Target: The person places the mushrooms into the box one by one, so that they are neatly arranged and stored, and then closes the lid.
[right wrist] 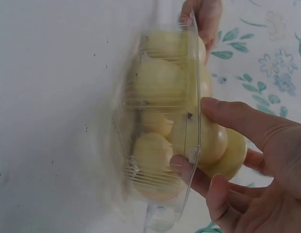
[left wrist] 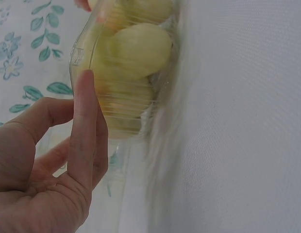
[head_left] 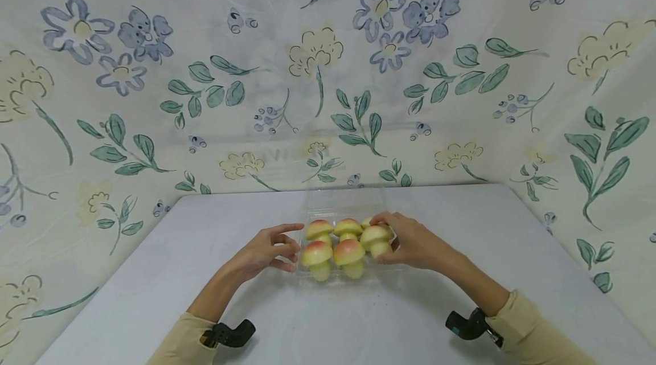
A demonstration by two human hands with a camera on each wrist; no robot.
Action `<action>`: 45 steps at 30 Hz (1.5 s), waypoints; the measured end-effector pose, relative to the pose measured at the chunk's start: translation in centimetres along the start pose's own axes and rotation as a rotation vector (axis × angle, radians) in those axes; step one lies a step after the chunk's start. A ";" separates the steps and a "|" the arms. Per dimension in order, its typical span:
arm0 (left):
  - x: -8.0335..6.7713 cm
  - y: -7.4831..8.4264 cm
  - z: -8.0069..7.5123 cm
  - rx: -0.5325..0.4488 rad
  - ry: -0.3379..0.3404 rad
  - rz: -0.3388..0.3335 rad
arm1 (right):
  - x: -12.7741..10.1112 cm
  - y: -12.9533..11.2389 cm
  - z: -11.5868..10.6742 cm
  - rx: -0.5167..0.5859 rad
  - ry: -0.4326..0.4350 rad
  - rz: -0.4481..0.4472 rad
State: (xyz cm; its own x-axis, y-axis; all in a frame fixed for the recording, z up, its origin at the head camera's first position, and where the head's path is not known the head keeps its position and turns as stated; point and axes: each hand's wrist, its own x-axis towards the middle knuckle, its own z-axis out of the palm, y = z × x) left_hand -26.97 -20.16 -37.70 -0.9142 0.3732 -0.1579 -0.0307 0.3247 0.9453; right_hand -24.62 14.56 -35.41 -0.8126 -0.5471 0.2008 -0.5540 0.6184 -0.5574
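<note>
A clear plastic clamshell container (head_left: 328, 275) sits on the table, holding several mushroom-shaped yellow-green pieces, some with reddish caps (head_left: 349, 252). At its right front corner my right hand (head_left: 410, 240) grips a paler mushroom-shaped piece (head_left: 376, 234), thumb by the stem and fingers over the cap. The right wrist view shows that thumb (right wrist: 218, 109) at the container's rim, with a fingertip overlapping the clear wall (right wrist: 194, 145). On the opposite side, my left hand (head_left: 269, 251) has its fingers spread and relaxed, fingertips right at the container's left wall; its index finger (left wrist: 85, 111) stands straight against the plastic.
The container's clear lid (head_left: 345, 200) stands raised behind it. A white table (head_left: 230, 319) spreads around, with a floral cloth backdrop (head_left: 277, 69) rising at its back and sides. Black wrist cameras (head_left: 233, 333) are strapped on both forearms. Small dark specks dot the table.
</note>
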 end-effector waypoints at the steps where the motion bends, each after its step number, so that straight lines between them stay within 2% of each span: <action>1: 0.0 0.0 0.0 -0.005 -0.002 0.001 | 0.0 0.0 0.0 -0.011 0.005 -0.001; 9: -0.1 0.0 -0.1 -0.025 -0.023 0.021 | 0.0 -0.1 0.4 -0.066 -0.002 -0.008; 21: -0.1 -0.2 0.0 -0.027 -0.023 0.018 | -0.1 0.0 0.3 -0.046 -0.030 -0.005; 32: -0.2 -0.1 0.0 -0.021 -0.025 0.020 | 0.1 0.7 -1.6 -0.064 0.014 0.014; 40: -0.1 -0.2 -0.2 -0.019 -0.039 0.022 | 1.3 3.8 -3.1 -0.079 0.088 0.128; 45: 0.0 -0.3 -0.2 -0.016 -0.040 0.019 | 1.9 6.2 -3.4 0.000 0.084 0.186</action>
State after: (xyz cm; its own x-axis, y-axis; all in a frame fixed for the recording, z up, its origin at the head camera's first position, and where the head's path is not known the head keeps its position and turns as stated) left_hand -27.04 -20.39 -37.92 -0.8978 0.4136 -0.1510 -0.0204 0.3036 0.9526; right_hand -30.22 19.26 -35.72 -0.9131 -0.3745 0.1613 -0.3933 0.7043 -0.5910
